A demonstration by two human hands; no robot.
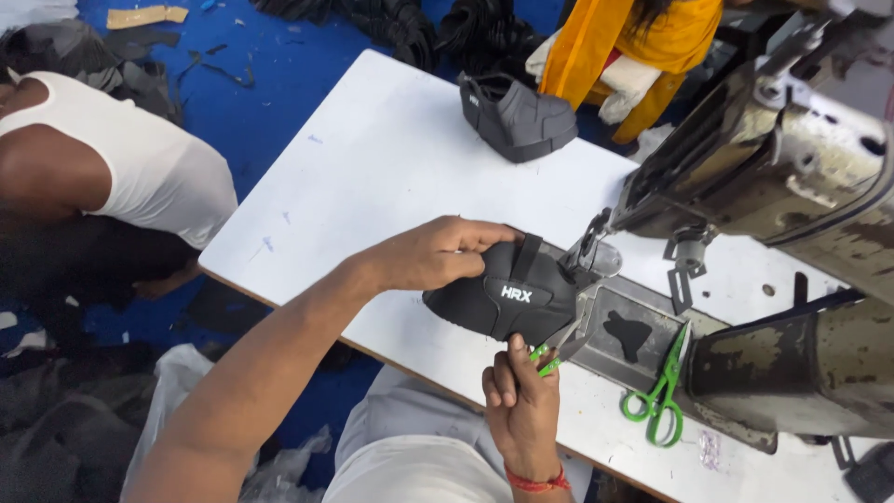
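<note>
Nearest the camera, the person's own lap in light trousers (410, 456) sits against the near edge of the white bench (372, 168). To the left, well away from either hand, another person in a white vest (140, 158) crouches over the blue floor (270, 84).

From the lower left, the left hand (433, 253) reaches across the bench and is clamped on a black shoe upper (507, 298), fingers curled over its top edge and thumb against its side. The upper sits just left of the sewing machine's needle area, its right end touching the presser foot (596, 256).

Directly below the upper, the right hand (521, 401) is closed around small green snips (549, 357), whose blades point up toward the lower edge of the upper. A red thread band circles that wrist.

Right of the right hand, green-handled scissors (661, 396) lie on the bench beside the machine's metal plate. The worn grey sewing machine (773, 168) fills the space beyond them.

Farther from the left hand, at the far edge of the bench, a second black shoe upper (517, 116) rests alone, with someone in yellow cloth (633, 42) behind it.
</note>
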